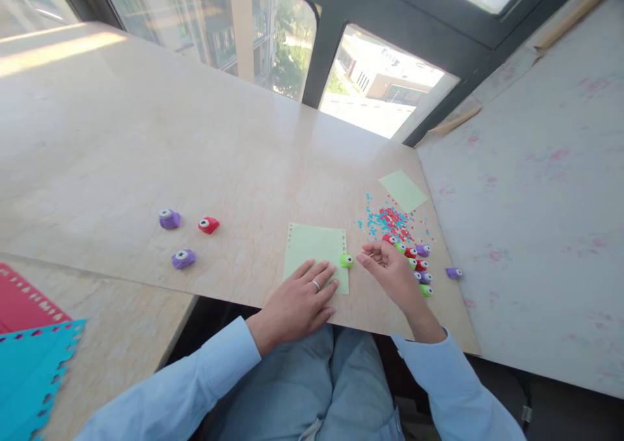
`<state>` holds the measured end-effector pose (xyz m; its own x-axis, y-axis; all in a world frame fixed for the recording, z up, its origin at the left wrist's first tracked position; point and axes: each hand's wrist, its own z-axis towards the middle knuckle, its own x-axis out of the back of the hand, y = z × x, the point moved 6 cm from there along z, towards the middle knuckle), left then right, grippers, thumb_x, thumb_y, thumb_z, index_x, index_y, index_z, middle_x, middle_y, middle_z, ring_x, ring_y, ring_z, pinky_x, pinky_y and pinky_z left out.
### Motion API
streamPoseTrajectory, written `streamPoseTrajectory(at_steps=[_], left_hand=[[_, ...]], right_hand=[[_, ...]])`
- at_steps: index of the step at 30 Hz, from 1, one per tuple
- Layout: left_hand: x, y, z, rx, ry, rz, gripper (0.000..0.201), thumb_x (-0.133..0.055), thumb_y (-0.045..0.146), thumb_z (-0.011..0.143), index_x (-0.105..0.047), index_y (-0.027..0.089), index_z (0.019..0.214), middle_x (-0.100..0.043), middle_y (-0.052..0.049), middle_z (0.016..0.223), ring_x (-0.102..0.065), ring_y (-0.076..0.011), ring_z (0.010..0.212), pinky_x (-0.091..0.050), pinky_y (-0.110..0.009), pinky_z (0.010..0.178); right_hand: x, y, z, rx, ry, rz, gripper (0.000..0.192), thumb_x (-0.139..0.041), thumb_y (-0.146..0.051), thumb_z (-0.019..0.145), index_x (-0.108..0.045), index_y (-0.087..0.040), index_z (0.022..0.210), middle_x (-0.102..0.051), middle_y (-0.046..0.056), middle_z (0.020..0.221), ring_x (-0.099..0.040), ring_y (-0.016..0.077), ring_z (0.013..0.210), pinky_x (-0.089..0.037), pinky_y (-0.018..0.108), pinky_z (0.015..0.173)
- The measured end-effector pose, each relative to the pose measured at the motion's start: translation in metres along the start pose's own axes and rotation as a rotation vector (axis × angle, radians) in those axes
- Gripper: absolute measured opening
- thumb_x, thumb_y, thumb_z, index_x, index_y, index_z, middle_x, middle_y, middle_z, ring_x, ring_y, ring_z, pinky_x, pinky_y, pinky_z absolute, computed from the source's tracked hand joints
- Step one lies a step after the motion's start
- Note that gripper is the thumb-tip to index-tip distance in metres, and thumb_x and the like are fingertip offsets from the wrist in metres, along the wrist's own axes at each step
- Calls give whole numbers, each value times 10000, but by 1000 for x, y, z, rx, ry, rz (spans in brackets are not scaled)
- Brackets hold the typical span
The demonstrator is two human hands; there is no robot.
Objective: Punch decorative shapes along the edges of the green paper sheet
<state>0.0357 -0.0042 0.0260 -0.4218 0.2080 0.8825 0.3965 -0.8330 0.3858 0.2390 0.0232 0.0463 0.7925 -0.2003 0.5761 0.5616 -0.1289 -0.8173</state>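
Green paper [314,246] under left hand [297,301], one green punch [347,260] beside right hand [390,269]

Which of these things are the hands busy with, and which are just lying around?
In use:
- left hand flat on the green paper
- green punch at the paper's right edge
- right hand, fingers curled, beside that punch

Lying about:
- two purple punches and a red punch, far left
- small green sheet
- confetti bits
- red and blue sheets
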Motion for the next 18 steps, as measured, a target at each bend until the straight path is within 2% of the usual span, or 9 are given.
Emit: streamPoseTrajectory(at_steps=[3,6,11,18], left_hand=[[-1,0,0,1,9,-1,448,-519,393,973,-565,122,1326,-530,-174,1459,-453,-310,1393,-309,-502,1182],[-4,-1,-1,3,14,-6,437,-505,402,979,-571,134,1319,-532,-164,1460,-451,-305,1394,-295,-499,1188],[-6,-1,-1,0,7,-12,441,-500,410,980,-573,135,1316,-526,-161,1465,-448,-311,1394,-280,-498,1195],[-6,-1,-1,2,25,-31,448,-516,403,972,-569,121,1316,-528,-176,1458,-449,-314,1390,-279,-497,1190]], right_hand=[[-4,-7,18,-39,-200,-114,276,-764,-381,702,-665,-190,874,-688,21,754,-648,187,673,-522,321,634],[-9,-10,30,-55,-291,-194,221,-732,-315,683,-647,-193,847,-663,1,738,-624,173,677,-489,307,649],[-16,-13,39,-52,-364,-260,215,-706,-311,663,-633,-194,827,-640,-12,730,-590,165,681,-449,295,653],[-18,-26,39,-29,-414,-363,111,-678,-297,685,-623,-202,699,-612,-26,646,-540,150,617,-381,274,602]])
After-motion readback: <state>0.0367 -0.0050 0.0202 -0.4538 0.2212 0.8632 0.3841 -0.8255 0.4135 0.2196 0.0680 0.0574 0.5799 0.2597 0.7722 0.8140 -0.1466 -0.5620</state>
